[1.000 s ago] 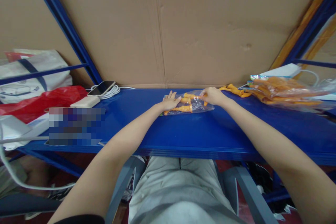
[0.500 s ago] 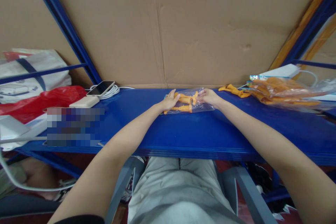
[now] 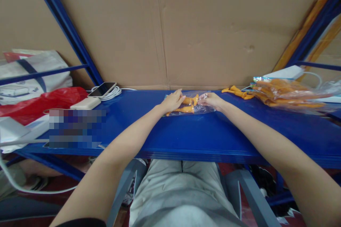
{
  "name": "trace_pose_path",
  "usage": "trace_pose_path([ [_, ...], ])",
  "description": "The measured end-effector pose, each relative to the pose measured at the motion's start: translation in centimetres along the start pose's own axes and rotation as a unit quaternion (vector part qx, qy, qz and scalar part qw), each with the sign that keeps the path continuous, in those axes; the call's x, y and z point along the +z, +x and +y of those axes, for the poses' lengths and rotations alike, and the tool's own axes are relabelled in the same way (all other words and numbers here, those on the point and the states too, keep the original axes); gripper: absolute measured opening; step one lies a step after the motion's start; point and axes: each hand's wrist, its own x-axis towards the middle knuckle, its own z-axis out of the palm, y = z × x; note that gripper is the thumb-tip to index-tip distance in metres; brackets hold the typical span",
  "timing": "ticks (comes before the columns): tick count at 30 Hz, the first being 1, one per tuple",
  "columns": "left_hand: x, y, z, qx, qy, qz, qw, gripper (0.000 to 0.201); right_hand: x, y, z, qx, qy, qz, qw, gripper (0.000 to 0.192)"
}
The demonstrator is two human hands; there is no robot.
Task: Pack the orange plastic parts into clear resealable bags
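A clear plastic bag (image 3: 203,111) with orange plastic pieces (image 3: 187,109) inside lies flat on the blue table (image 3: 176,134). My left hand (image 3: 171,101) rests on the bag's left part with its fingers stretched over the pieces. At the other end, my right hand (image 3: 211,100) pinches the plastic, its fingertips close to the orange pieces. What the left palm covers is hidden. To the right of my hands, loose orange pieces (image 3: 238,92) lie by the back of the table.
A large clear bag of orange pieces (image 3: 287,94) sits at the right. On the left are a phone (image 3: 102,89) on a coiled white cable, a pale power bank (image 3: 85,103) and a red plastic bag (image 3: 61,101). Cardboard (image 3: 165,35) stands behind the table.
The orange pieces and the bag's right edge have shifted slightly left. My right fingers have moved left along with them, while my left hand stays on the bag.
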Motion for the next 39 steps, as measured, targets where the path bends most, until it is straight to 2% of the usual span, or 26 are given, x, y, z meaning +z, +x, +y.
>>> trace_pose_path([
  [3, 0.1, 0.0, 0.5, 0.046, -0.001, -0.022, 0.999, 0.041, -0.2, -0.3, -0.1, 0.017, 0.014, -0.052, 0.998, 0.019],
  [7, 0.5, 0.2, 0.5, 0.049, 0.008, -0.053, 0.997, 0.033, -0.6, -0.7, -0.1, 0.055, 0.029, -0.174, 0.983, 0.016],
  [11, 0.7, 0.4, -0.1, 0.056, 0.008, -0.047, 0.997, 0.030, -1.0, -0.6, 0.3, 0.066, 0.029, -0.269, 0.961, 0.032],
  [14, 0.7, 0.5, -0.2, 0.034, 0.001, -0.052, 0.998, 0.036, -0.9, -0.5, 0.4, 0.057, 0.043, -0.300, 0.951, 0.036],
  [17, 0.8, 0.5, -0.2, 0.002, -0.003, -0.058, 0.998, 0.040, -0.3, -0.6, 0.2, 0.049, 0.052, -0.285, 0.956, 0.033],
  [22, 1.2, 0.5, -0.6, -0.062, -0.025, -0.030, 0.997, 0.056, 0.7, -1.2, -0.3, 0.049, 0.050, -0.212, 0.975, 0.029],
  [31, 1.4, 0.6, -1.0, -0.047, -0.046, -0.018, 0.998, 0.057, 0.7, -1.1, 0.1, 0.042, 0.055, -0.233, 0.970, 0.044],
  [39, 1.2, 0.5, -0.8, -0.040, -0.065, -0.014, 0.997, 0.037, 0.8, -1.2, 0.1, 0.060, 0.068, -0.230, 0.969, 0.043],
])
